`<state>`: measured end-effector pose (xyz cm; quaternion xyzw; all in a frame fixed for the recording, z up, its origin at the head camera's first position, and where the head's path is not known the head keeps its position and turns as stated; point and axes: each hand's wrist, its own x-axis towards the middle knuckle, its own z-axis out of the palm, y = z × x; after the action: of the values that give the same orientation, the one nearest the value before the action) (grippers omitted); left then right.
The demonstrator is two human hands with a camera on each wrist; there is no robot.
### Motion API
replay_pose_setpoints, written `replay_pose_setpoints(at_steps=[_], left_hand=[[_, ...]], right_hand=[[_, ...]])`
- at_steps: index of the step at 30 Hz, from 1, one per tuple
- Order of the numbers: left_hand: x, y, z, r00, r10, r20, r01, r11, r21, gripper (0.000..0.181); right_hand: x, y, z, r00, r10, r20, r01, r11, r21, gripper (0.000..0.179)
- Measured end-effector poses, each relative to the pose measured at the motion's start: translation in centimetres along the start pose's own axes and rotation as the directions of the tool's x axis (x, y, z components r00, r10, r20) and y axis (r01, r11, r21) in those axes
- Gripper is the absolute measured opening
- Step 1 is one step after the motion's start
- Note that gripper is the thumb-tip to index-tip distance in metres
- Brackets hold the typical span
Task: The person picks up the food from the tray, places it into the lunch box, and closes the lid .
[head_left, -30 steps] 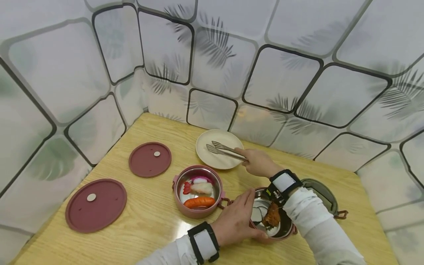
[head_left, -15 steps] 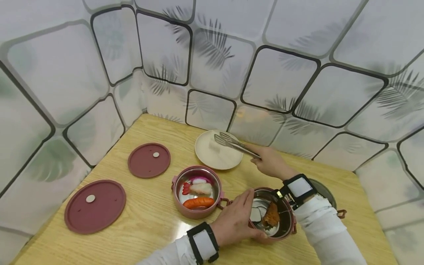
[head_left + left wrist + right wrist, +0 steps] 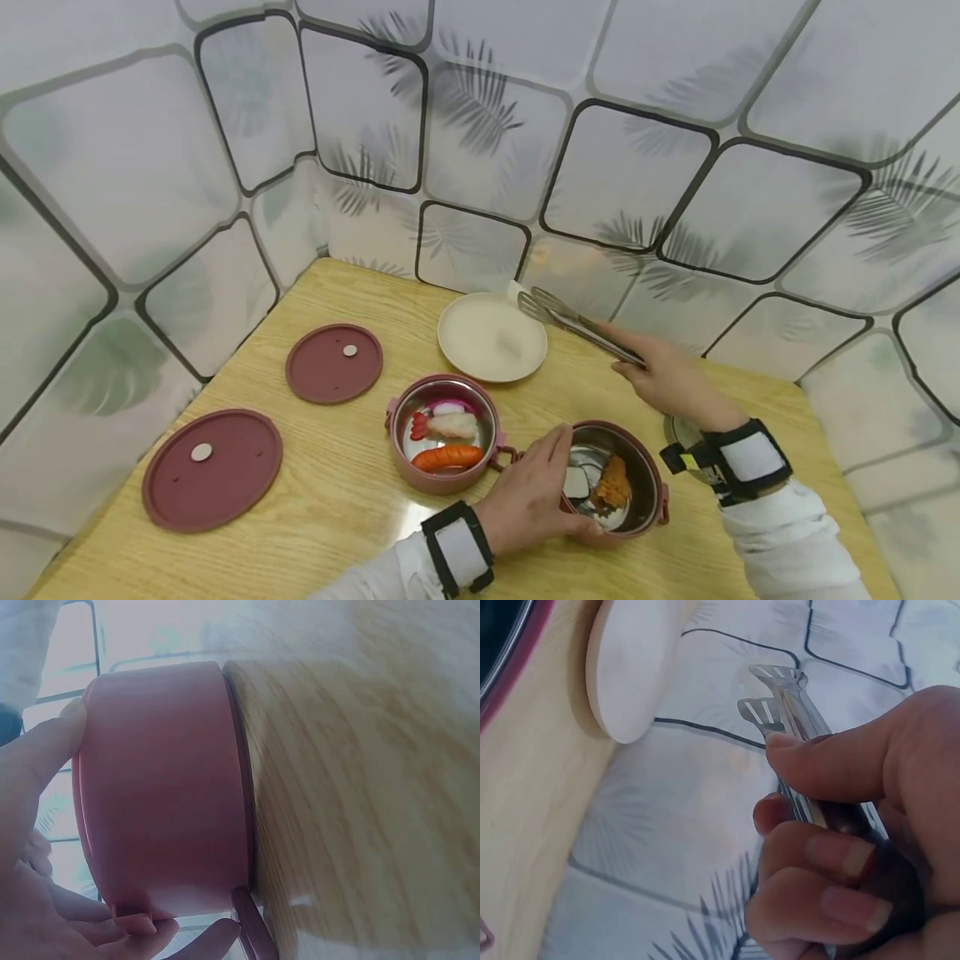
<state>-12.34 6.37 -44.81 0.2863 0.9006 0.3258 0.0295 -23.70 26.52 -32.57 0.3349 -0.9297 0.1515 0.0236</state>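
My left hand (image 3: 528, 500) holds the near left side of a dark pink pot (image 3: 660, 475), thumb at its rim and fingers beside its handle lug. Inside that pot lie a brown fried chicken piece (image 3: 613, 483) and a white piece with a dark edge (image 3: 577, 483). In my right hand (image 3: 671, 375) are metal tongs (image 3: 577, 323), raised right of a cream plate (image 3: 491, 337). A small white piece (image 3: 515, 290) shows at the tongs' tips; its kind is unclear. The right wrist view shows my fingers curled round the tongs (image 3: 799, 712).
A second pink pot (image 3: 399, 462) holds a shrimp sushi (image 3: 450, 426) and an orange sausage-like piece (image 3: 447, 457). Two dark red lids (image 3: 333, 375) lie on the left of the wooden table (image 3: 337, 492). A greenish round thing (image 3: 678, 429) is partly hidden behind my right wrist.
My right hand has moved right with the tongs, from over the plate to beyond its right edge, and the white piece at the tips moved along. My left hand stays on the pot.
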Motion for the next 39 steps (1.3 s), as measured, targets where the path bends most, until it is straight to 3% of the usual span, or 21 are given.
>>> replay_pose_setpoints(at_steps=[11,17,22,27,31,36,39], left_hand=[[0.1,0.1,0.0,1.000,-0.016,0.011,0.017,1.000,-0.011,0.113],[0.2,0.2,-0.2,0.999,-0.036,0.031,0.037,0.999,-0.027,0.114],[0.2,0.2,-0.1,0.999,-0.035,0.027,0.036,0.999,-0.026,0.114],[0.1,0.2,-0.1,0.999,-0.034,0.026,0.034,0.999,-0.031,0.113],[0.2,0.1,-0.1,0.999,-0.036,0.019,0.037,0.999,-0.036,0.113],[0.2,0.2,-0.1,0.999,-0.041,0.021,0.042,0.998,-0.041,0.113],[0.2,0.2,0.0,0.999,-0.037,0.021,0.037,0.999,-0.039,0.113]], right_hand=[[-7.0,-0.5,-3.6,0.996,-0.001,-0.091,-0.007,0.996,-0.085,0.074],[-11.8,-0.9,-4.7,0.991,0.057,-0.117,-0.070,0.992,-0.108,0.075],[-15.2,-1.3,-4.8,0.990,0.119,-0.078,-0.130,0.981,-0.143,0.072],[-17.7,-1.4,-4.8,0.990,0.130,-0.047,-0.136,0.975,-0.173,0.068],[-19.0,-1.2,-4.6,0.990,0.139,-0.016,-0.140,0.975,-0.174,0.067],[-20.1,-0.6,-3.9,0.977,0.194,0.093,-0.174,0.967,-0.185,0.062],[-20.8,-0.2,-3.5,0.972,0.188,0.144,-0.162,0.971,-0.175,0.063]])
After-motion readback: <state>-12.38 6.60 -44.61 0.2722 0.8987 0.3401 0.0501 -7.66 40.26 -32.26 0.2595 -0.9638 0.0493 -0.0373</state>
